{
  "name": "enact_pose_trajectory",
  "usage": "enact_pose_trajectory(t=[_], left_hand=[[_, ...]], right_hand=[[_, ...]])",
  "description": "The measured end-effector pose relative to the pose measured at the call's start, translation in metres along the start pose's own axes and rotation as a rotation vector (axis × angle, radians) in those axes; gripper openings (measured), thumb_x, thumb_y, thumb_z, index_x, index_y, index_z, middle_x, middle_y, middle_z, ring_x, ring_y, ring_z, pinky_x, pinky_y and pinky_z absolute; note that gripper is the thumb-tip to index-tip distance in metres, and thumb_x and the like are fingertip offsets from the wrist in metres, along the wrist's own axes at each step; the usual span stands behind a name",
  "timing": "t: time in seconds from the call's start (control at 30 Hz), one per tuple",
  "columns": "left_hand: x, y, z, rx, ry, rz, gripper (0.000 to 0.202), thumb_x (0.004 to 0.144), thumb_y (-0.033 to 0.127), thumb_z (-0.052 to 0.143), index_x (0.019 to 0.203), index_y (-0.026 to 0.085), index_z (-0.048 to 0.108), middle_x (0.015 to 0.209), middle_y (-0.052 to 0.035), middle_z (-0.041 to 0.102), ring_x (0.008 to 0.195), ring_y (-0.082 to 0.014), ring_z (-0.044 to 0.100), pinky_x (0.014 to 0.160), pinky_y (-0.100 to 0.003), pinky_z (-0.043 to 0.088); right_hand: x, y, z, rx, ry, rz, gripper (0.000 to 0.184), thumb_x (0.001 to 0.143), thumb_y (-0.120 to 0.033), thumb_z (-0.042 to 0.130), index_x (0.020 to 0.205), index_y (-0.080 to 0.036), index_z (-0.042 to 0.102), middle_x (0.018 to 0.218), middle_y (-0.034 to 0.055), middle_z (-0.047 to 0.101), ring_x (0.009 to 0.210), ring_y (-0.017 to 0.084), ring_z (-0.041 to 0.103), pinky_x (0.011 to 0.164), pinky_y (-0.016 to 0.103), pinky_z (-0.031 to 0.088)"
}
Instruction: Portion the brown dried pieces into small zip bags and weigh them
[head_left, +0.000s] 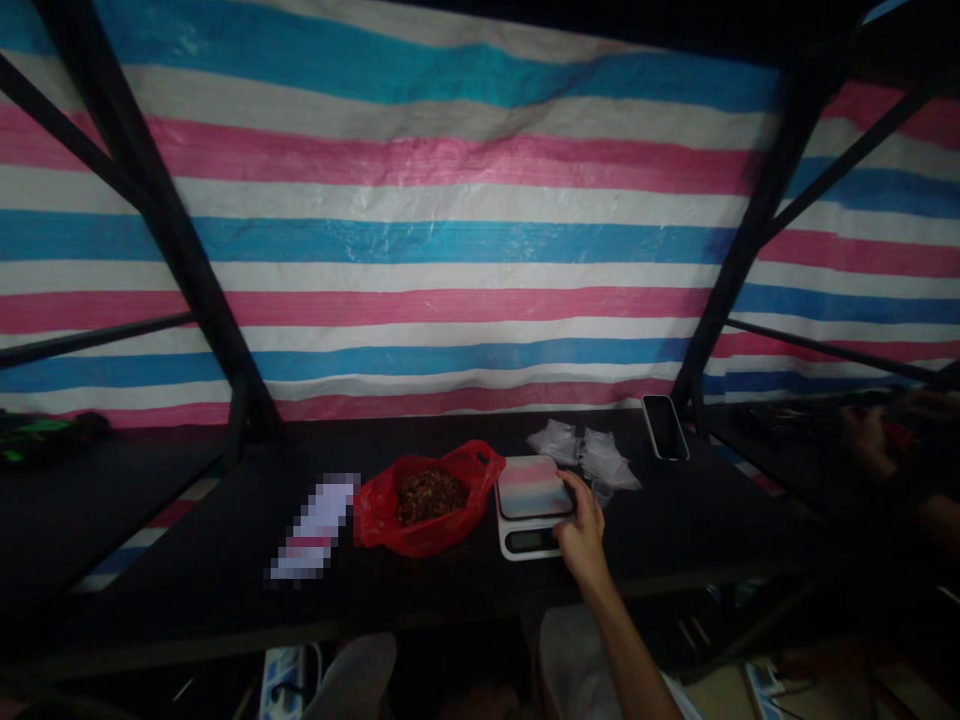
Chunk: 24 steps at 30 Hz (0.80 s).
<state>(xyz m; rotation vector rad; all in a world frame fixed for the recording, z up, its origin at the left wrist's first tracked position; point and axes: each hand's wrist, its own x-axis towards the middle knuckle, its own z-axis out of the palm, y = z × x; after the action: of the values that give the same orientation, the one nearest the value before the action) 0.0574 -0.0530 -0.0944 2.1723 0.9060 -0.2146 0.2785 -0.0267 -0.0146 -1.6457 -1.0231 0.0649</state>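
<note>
A white digital kitchen scale (534, 490) with a shiny weighing plate and a dark display lies on the black table. My right hand (583, 530) grips its right side, with the thumb near the display and the fingers along the plate's edge. Just left of the scale sits an open red plastic bag (431, 540) holding a heap of brown, dried-looking bits (430, 496). Behind my right hand are clear plastic bags (606, 458) and a small clear cup (601, 491), partly hidden by the fingers. My left hand does not show.
A phone (665, 428) lies at the back right of the table (465, 590). A blurred-out pale sheet (315, 528) is left of the red bag. Black frame posts (750, 230) stand on both sides before a striped tarp (465, 240). Another person's hands (870, 440) work at the far right.
</note>
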Motion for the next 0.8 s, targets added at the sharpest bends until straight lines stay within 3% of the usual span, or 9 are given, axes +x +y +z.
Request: enact_pose_trajectory(t=[0.07, 0.13, 0.23, 0.33, 0.43, 0.6, 0.8], left_hand=[[-0.003, 0.01, -0.008, -0.02, 0.052, 0.075, 0.046, 0.086, 0.01, 0.058, 0.123, 0.03, 0.078, 0.121, -0.0088, 0.079, 0.111, -0.028, 0.076, 0.099, -0.04, 0.058], [-0.005, 0.018, -0.013, -0.061, 0.205, 0.194, 0.049, 0.089, 0.006, 0.05, 0.124, 0.028, 0.076, 0.118, -0.008, 0.078, 0.109, -0.0222, 0.075, 0.098, -0.032, 0.057], [-0.009, 0.024, -0.015, -0.134, 0.604, 0.396, 0.042, 0.097, 0.009, 0.042, 0.116, 0.024, 0.077, 0.108, -0.0091, 0.077, 0.1, -0.0192, 0.077, 0.09, -0.026, 0.061], [-0.011, 0.025, -0.015, -0.114, 0.997, 0.476, 0.04, 0.101, 0.011, 0.045, 0.122, 0.026, 0.074, 0.12, -0.0101, 0.077, 0.11, -0.0192, 0.078, 0.093, -0.027, 0.063], [-0.013, 0.03, -0.021, -0.007, 1.251, 0.537, 0.047, 0.097, 0.006, 0.049, 0.134, 0.027, 0.069, 0.131, -0.0102, 0.075, 0.12, -0.0206, 0.075, 0.097, -0.032, 0.064], [-0.019, 0.048, -0.041, 0.069, 1.419, 0.525, 0.054, 0.096, 0.003, 0.049, 0.144, 0.026, 0.06, 0.149, -0.0113, 0.066, 0.139, -0.0223, 0.064, 0.108, -0.04, 0.061], [-0.023, 0.041, -0.055, 0.04, 1.409, 0.512, 0.058, 0.097, 0.003, 0.049, 0.152, 0.023, 0.051, 0.16, -0.0138, 0.056, 0.148, -0.0241, 0.056, 0.115, -0.043, 0.055]], right_hand=[[0.0, 0.0, 0.002, -0.004, 0.012, 0.003, 0.081, 0.06, -0.013, 0.046, 0.139, -0.028, 0.06, 0.152, 0.0068, 0.062, 0.149, 0.031, 0.05, 0.124, 0.061, 0.028], [0.0, 0.0, 0.003, 0.002, 0.012, -0.008, 0.082, 0.059, -0.013, 0.047, 0.139, -0.028, 0.06, 0.15, 0.0063, 0.063, 0.147, 0.03, 0.052, 0.124, 0.058, 0.03], [-0.001, 0.0, 0.0, 0.018, 0.037, -0.065, 0.078, 0.057, -0.013, 0.049, 0.132, -0.027, 0.063, 0.146, 0.0087, 0.066, 0.144, 0.031, 0.055, 0.123, 0.056, 0.034], [-0.006, -0.004, -0.003, 0.031, 0.097, -0.159, 0.067, 0.06, -0.012, 0.05, 0.123, -0.024, 0.065, 0.137, 0.0114, 0.069, 0.141, 0.031, 0.056, 0.122, 0.055, 0.036], [-0.012, -0.013, -0.006, -0.007, 0.091, -0.226, 0.056, 0.065, -0.01, 0.049, 0.116, -0.025, 0.067, 0.131, 0.011, 0.071, 0.141, 0.032, 0.056, 0.12, 0.055, 0.037], [-0.022, -0.028, -0.006, -0.104, 0.006, -0.284, 0.046, 0.069, -0.008, 0.051, 0.108, -0.025, 0.068, 0.125, 0.0087, 0.073, 0.135, 0.032, 0.059, 0.115, 0.053, 0.039], [-0.024, -0.03, -0.006, -0.131, 0.013, -0.323, 0.046, 0.069, -0.007, 0.051, 0.107, -0.024, 0.07, 0.122, 0.0083, 0.073, 0.13, 0.031, 0.061, 0.111, 0.05, 0.039]])
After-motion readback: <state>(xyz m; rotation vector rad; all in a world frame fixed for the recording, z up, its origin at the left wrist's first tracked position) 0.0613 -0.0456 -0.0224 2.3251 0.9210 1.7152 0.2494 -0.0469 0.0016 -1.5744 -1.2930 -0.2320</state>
